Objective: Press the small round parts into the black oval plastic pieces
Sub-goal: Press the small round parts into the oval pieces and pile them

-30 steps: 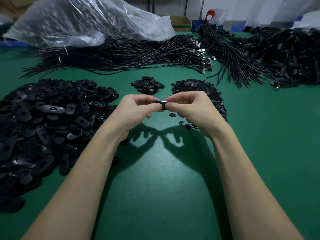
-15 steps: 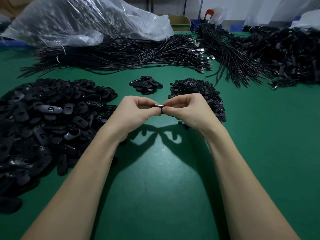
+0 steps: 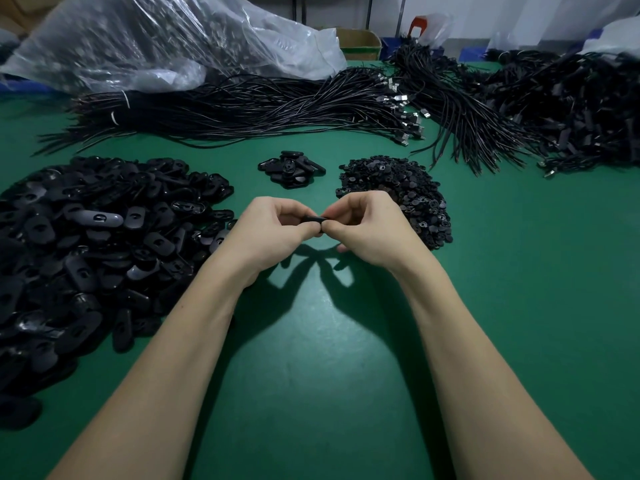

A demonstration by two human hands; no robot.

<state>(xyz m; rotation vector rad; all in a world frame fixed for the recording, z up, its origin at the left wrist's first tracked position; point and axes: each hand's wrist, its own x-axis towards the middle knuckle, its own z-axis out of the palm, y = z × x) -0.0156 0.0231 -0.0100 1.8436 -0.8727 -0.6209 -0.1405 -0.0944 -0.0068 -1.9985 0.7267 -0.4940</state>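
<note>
My left hand (image 3: pixel 268 230) and my right hand (image 3: pixel 369 228) meet above the middle of the green table (image 3: pixel 311 358). Both pinch one black oval plastic piece (image 3: pixel 316 220) between thumbs and fingertips; only its top edge shows. Any small round part in it is hidden by my fingers. A big heap of black oval pieces (image 3: pixel 86 251) lies to the left. A heap of small round parts (image 3: pixel 398 192) lies just behind my right hand. A small pile of oval pieces with round parts in them (image 3: pixel 291 168) sits behind my hands.
Bundles of black cables (image 3: pixel 242 109) stretch across the back of the table, with more at the back right (image 3: pixel 554 109). A large clear plastic bag (image 3: pixel 156 39) lies at the back left. A cardboard box (image 3: pixel 358 43) stands beyond the table.
My hands have sunk a little lower and closed tighter round the oval piece, which shows less than before. The loose round parts under my right hand are now hidden.
</note>
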